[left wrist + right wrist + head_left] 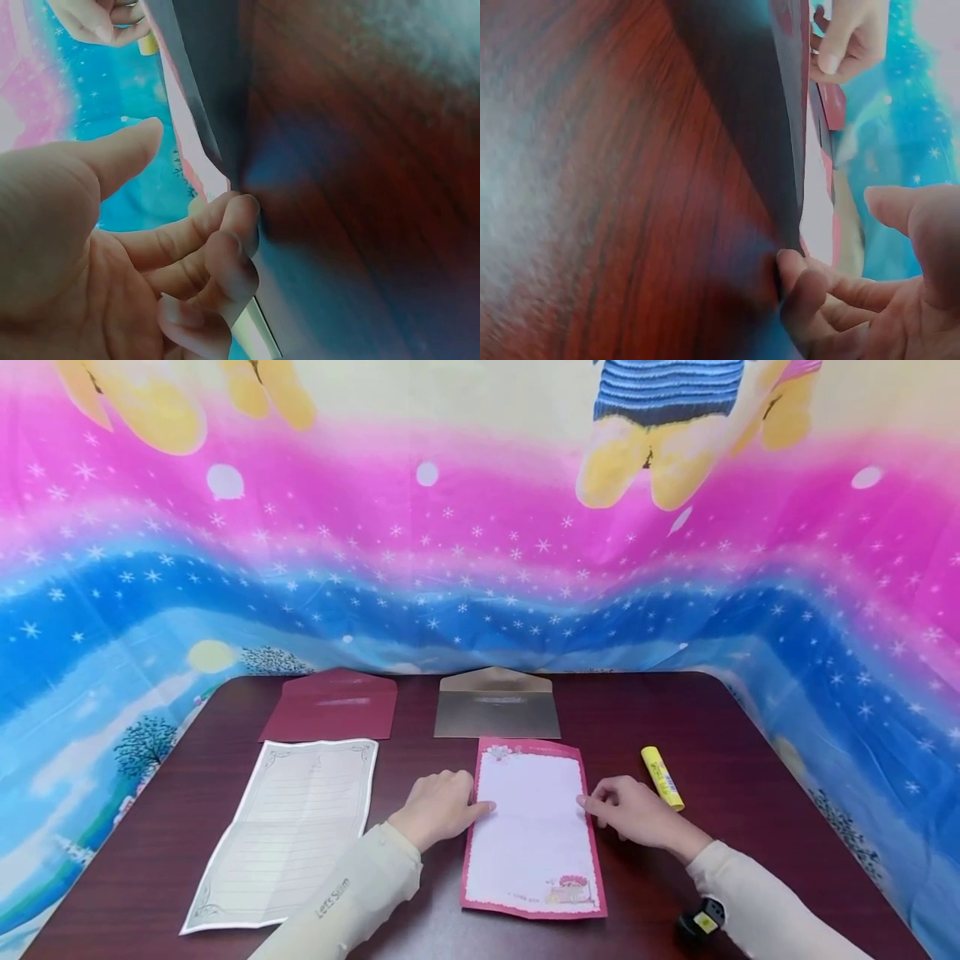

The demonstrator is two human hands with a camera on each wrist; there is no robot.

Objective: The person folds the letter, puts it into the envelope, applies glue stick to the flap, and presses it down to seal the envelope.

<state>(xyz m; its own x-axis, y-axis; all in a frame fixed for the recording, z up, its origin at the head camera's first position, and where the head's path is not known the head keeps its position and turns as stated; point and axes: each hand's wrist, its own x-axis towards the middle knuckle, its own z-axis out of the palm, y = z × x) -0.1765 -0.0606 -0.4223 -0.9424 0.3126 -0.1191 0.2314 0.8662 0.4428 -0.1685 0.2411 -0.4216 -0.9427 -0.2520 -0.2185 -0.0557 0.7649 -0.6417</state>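
Note:
A sheet of letter paper [531,827] with a pink border, a flower corner and a small printed picture lies upright before me. My left hand [442,806] is at its left edge, the thumb reaching over the border. In the left wrist view the fingertips [241,214] meet the paper's edge, with the thumb spread away from them. My right hand [630,810] is at the opposite edge, its fingertips right at the border. Its thumb [892,206] also stands apart from the loosely bent fingers in the right wrist view. Both wrist views catch the sheet nearly edge-on.
A lined sheet [300,827] with an ornate frame lies at the left. Behind are a red envelope [330,714] and a grey-brown envelope [497,714], flaps raised. A yellow glue stick [662,778] lies beyond my right hand. A printed cloth [480,552] hangs around the dark table [150,868].

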